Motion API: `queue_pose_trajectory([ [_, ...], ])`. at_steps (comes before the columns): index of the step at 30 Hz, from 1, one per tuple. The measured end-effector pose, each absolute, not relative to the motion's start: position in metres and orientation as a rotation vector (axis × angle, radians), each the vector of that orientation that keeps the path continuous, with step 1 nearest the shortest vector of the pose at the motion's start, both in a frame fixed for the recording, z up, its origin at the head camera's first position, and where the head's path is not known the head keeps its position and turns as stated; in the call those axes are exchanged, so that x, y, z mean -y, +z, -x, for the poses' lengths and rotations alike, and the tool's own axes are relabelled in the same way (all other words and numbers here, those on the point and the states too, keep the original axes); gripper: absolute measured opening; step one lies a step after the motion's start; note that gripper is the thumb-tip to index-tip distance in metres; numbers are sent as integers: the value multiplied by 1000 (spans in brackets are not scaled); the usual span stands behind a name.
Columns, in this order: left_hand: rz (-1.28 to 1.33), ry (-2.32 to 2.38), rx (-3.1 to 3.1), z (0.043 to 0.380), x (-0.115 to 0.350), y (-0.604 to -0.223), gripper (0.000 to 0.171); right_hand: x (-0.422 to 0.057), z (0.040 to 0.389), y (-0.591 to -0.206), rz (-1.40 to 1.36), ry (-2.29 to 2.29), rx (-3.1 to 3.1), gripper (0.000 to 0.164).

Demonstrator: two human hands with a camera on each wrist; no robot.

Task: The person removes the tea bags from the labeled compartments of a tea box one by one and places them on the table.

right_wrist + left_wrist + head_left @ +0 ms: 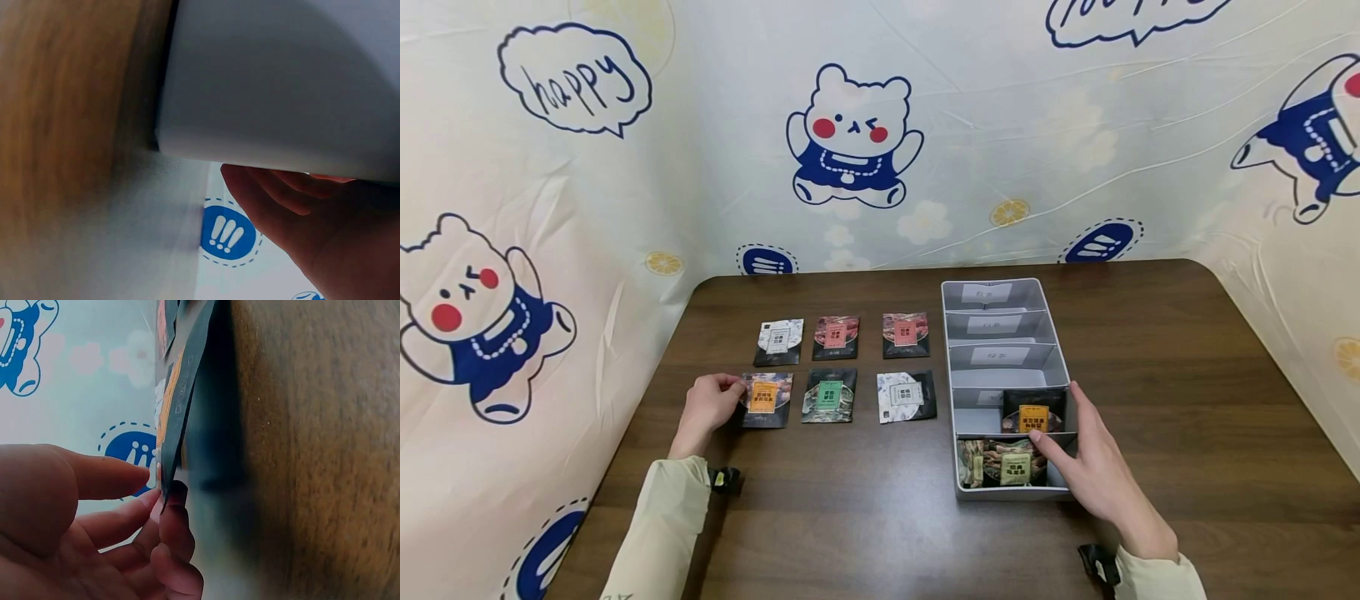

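My left hand [709,408] pinches the left edge of a black sachet with an orange label [763,400]. In the left wrist view, that sachet [181,403] stands tilted up off the wood at the fingertips. Around it lie a white-and-black sachet [778,342], two red-labelled sachets [836,337] [906,335], a green-labelled sachet [828,395] and another white-and-black one [901,397]. My right hand [1101,467] grips the right wall of a grey divided box [958,493], thumb over the rim and fingers outside. The right wrist view shows the box's outer wall [269,94].
The box has labelled compartments in a column. Another orange-labelled sachet [1033,412] stands in the second from the front, and olive-green sachets [1003,463] fill the front one. A patterned cloth [985,150] hangs behind the wooden table [865,517].
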State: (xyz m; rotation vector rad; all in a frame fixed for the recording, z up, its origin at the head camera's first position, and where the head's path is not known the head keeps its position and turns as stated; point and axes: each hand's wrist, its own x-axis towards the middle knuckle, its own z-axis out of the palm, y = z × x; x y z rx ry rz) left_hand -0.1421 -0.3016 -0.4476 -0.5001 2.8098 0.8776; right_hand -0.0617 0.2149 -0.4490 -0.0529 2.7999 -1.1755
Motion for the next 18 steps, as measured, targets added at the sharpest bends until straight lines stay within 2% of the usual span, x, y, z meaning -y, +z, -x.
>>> queue_pose_trajectory([
  [18, 538, 853, -2794, 140, 299, -448, 40, -215, 62, -449, 50, -1171, -2800, 94],
])
